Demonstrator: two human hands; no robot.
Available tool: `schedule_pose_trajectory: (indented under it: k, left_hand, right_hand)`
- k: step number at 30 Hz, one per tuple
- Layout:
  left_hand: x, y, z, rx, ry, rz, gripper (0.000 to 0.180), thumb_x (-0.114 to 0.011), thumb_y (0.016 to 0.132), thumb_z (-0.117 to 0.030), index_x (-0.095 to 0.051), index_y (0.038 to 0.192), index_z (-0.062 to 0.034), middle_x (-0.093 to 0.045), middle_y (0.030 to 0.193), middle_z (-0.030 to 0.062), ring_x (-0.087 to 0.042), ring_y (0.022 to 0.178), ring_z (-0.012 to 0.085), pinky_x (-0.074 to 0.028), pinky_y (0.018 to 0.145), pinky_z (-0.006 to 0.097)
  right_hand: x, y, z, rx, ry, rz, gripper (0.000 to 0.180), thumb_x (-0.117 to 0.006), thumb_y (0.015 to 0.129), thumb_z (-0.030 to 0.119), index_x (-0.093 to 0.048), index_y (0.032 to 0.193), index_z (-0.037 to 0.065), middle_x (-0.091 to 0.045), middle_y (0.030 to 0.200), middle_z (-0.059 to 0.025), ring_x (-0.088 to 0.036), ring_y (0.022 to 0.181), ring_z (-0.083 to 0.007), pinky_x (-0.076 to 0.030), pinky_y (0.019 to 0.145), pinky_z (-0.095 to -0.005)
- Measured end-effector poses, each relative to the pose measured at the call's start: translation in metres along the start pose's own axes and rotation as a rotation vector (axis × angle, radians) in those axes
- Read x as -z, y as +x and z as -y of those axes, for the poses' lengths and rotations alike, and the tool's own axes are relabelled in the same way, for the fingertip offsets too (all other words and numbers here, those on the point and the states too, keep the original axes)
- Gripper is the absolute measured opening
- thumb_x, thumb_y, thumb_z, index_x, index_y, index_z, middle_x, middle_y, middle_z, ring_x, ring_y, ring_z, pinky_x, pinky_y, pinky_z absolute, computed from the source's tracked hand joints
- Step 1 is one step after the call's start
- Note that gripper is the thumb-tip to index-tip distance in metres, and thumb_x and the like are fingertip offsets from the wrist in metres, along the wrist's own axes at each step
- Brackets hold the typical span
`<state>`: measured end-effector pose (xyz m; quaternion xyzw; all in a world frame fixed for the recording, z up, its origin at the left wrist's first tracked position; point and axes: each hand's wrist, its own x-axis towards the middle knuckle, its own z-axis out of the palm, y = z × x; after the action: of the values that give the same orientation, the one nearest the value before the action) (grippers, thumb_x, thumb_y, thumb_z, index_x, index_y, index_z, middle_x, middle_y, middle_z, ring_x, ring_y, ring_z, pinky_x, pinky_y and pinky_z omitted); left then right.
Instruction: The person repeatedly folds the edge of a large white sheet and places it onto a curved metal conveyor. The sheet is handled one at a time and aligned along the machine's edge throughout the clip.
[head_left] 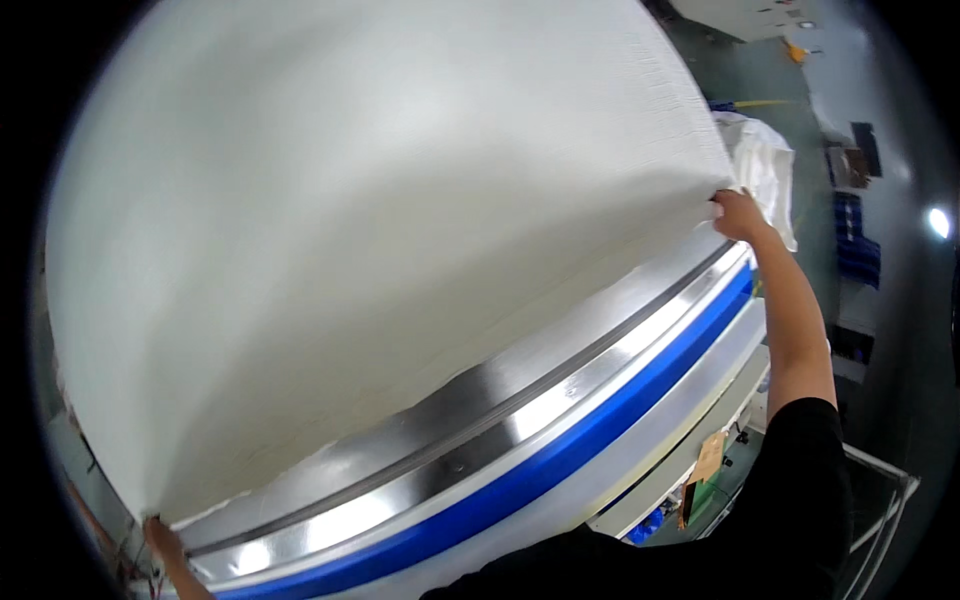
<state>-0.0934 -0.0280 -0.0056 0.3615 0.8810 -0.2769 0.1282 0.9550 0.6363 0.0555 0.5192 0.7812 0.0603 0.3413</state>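
A large white sheet (380, 220) fills most of the view, stretched flat over the top of a long machine. My right hand (738, 214) grips the sheet's far right corner, arm fully extended. My left hand (163, 541) pinches the sheet's lower left corner at the bottom left of the picture. The sheet's near edge lies along a shiny steel rail (480, 415) with a blue band (560, 455) below it.
A heap of white cloth (768, 165) lies beyond my right hand. A green floor (745, 80) stretches at the upper right, with dark items near a wall. A brown tag (708, 462) hangs under the machine's front edge, beside a white metal frame (880, 490).
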Motion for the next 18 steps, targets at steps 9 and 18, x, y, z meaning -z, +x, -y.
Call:
schedule_pose_trajectory:
  k: [9,18]
  left_hand:
    - [0.090,-0.060,-0.061,-0.019,0.203,-0.004,0.033,-0.045,0.084,-0.006,-0.061,0.114,-0.0098,-0.060,0.120,0.0082,-0.052,0.115,0.0230,-0.028,0.109,0.039]
    - [0.163,-0.134,-0.029,-0.167,0.198,0.052,0.034,-0.048,0.082,-0.004,-0.062,0.110,-0.0161,-0.063,0.115,0.0076,-0.056,0.110,0.0272,-0.030,0.105,0.050]
  right_hand:
    - [0.026,-0.017,-0.018,-0.059,0.120,-0.155,0.034,-0.048,0.078,0.003,-0.065,0.107,0.010,-0.066,0.104,-0.0137,-0.061,0.098,-0.0326,-0.047,0.086,-0.0405]
    - [0.048,-0.077,-0.127,0.010,0.222,-0.089,0.037,-0.053,0.081,0.003,-0.060,0.118,0.008,-0.063,0.109,-0.0192,-0.060,0.104,-0.0340,-0.046,0.088,-0.0396]
